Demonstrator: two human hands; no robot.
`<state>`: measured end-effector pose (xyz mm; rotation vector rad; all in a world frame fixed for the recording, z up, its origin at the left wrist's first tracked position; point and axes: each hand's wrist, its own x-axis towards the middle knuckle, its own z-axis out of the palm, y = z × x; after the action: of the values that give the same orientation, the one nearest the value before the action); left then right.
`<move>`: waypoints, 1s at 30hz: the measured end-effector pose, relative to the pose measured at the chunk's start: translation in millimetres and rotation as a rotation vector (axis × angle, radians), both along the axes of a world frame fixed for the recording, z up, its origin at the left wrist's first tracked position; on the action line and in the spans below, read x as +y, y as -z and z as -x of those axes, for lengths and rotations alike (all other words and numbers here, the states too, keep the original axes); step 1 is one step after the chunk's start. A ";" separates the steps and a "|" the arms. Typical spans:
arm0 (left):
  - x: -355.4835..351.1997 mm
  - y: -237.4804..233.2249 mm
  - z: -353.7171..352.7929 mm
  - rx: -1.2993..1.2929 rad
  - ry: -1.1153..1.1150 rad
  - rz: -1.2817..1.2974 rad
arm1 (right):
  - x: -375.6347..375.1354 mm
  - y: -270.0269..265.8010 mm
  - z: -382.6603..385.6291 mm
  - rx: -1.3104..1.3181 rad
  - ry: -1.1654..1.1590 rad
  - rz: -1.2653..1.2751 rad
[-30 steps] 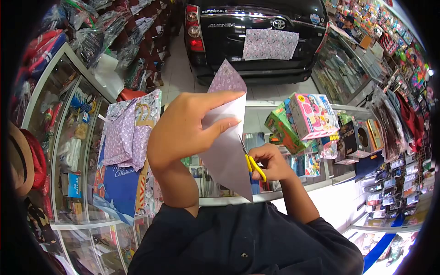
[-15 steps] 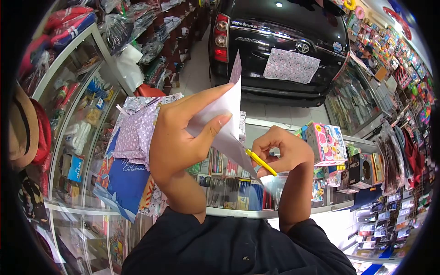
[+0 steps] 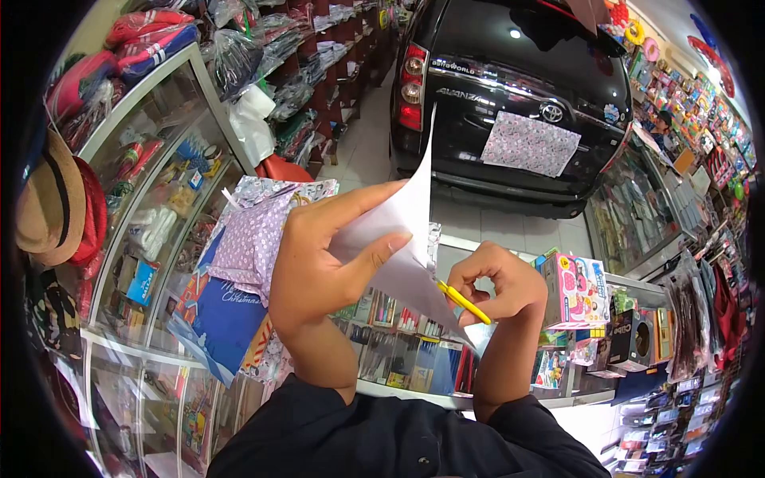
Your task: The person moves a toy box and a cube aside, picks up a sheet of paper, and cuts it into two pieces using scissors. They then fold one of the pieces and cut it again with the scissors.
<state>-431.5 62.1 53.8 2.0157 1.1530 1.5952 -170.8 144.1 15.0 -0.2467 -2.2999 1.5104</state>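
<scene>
My left hand (image 3: 319, 263) pinches a bent sheet of paper (image 3: 398, 211), its fingers behind and the thumb on the near white face. The sheet stands up in front of me, one corner pointing upward. In my right hand (image 3: 506, 283) is a slim yellow cutter knife (image 3: 464, 303), pinched between thumb and curled fingers. Its front end meets the right edge of the paper, where the sheet bends; the blade itself is too small to make out. Both hands are above a glass display counter (image 3: 398, 386).
Left of my hands lie a lilac floral wrapped package (image 3: 251, 239) and a blue Christmas bag (image 3: 231, 307). A pink-and-white box (image 3: 578, 291) stands on the counter to the right. Beyond it is a black car (image 3: 510, 95) with patterned paper (image 3: 531, 143) on its back. Glass cabinets (image 3: 151, 199) flank me.
The view has shifted, so the surroundings appear lower and further right. My right hand and the cutter knife have moved slightly closer to me along the paper's edge. Both grips stay the same.
</scene>
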 end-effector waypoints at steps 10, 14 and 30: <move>3.4 -2.0 -3.1 -0.086 -0.015 0.078 | 14.0 14.8 -2.7 -0.031 -0.021 0.104; 3.6 -0.8 -3.2 -0.102 -0.016 0.089 | 13.0 11.4 0.1 -0.031 -0.013 0.088; 6.5 0.4 -2.9 -0.076 -0.011 0.103 | 14.6 14.9 -4.1 -0.017 0.013 0.037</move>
<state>-428.6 68.6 53.3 1.8710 1.1949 1.5706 -166.6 158.7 0.2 -0.2845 -2.2806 1.5507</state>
